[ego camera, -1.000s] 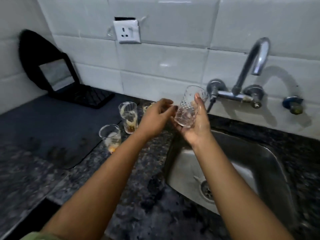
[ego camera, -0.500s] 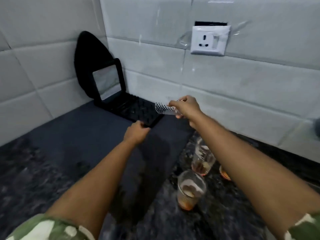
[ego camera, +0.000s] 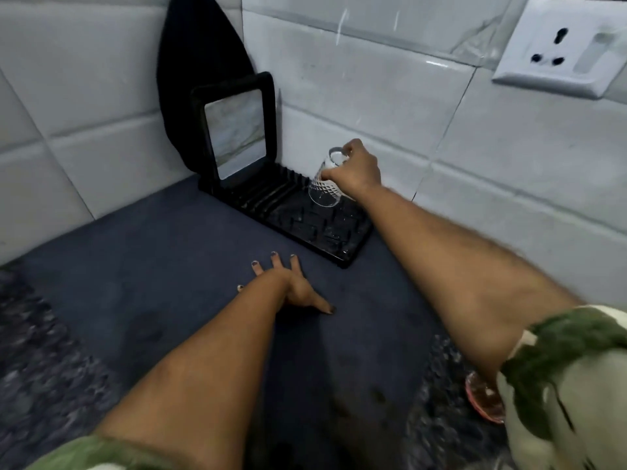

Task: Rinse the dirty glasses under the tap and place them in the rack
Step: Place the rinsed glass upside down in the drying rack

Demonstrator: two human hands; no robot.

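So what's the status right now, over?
Right hand grips glass, mouth down, over black rack. Left hand flat on mat. Nothing in the way.

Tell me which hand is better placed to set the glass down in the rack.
Right. The right hand already grips the upturned glass just above the black rack, while the left hand rests flat on the dark mat, holding nothing.
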